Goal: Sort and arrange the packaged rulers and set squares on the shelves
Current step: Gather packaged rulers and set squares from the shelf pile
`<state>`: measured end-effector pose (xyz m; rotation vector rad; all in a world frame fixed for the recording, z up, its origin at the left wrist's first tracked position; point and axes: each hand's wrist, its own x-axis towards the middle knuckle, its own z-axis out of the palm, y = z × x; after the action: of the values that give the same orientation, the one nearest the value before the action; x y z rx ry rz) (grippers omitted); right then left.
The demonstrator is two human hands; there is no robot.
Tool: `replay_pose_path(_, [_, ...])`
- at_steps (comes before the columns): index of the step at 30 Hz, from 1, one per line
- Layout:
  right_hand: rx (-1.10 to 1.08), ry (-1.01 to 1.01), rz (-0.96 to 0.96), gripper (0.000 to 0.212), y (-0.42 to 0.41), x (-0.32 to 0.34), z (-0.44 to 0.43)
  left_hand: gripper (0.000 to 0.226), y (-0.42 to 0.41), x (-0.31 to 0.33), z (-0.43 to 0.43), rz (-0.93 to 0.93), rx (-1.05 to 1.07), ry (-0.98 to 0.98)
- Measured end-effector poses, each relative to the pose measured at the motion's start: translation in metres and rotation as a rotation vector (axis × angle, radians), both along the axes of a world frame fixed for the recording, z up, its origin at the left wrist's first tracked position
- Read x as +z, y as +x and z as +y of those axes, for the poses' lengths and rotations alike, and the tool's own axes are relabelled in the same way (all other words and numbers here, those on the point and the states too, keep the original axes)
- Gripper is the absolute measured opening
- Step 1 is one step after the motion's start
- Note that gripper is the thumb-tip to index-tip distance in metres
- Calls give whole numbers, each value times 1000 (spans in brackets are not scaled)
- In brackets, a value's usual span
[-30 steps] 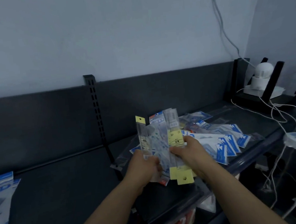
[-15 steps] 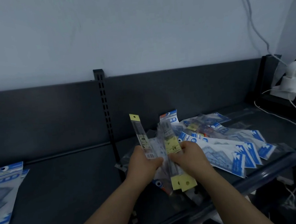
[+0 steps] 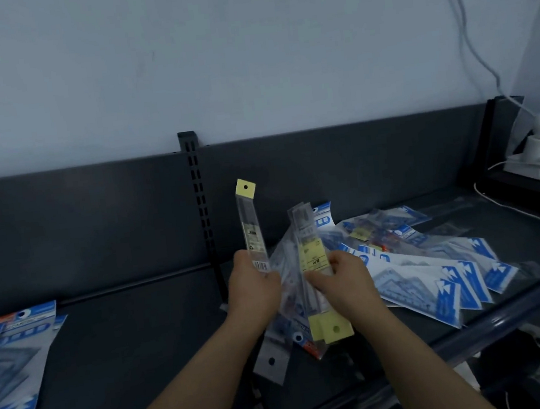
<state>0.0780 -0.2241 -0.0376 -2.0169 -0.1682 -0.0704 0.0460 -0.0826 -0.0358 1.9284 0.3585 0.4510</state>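
Packaged rulers (image 3: 312, 266) stand fanned above the shelf (image 3: 142, 334), the right hand (image 3: 340, 283) closed on the bunch. Left hand (image 3: 254, 289) pinches one yellow-tabbed ruler (image 3: 251, 226) upright; set squares (image 3: 436, 276) lie heaped just beside.

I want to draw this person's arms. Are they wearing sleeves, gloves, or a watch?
No sleeves show: both forearms are bare up to the picture's edge. The left hand and right hand have no gloves, and no watch, rings or bracelets are visible.
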Motion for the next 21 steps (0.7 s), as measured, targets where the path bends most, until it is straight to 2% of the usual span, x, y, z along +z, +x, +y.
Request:
replay_pose_path(14, [55, 22, -95, 10, 10, 7, 51, 21, -13, 22, 33, -160, 174, -93])
replay_pose_path(21, [102, 60, -112, 13, 6, 6, 72, 16, -16, 18, 38, -176, 159, -91])
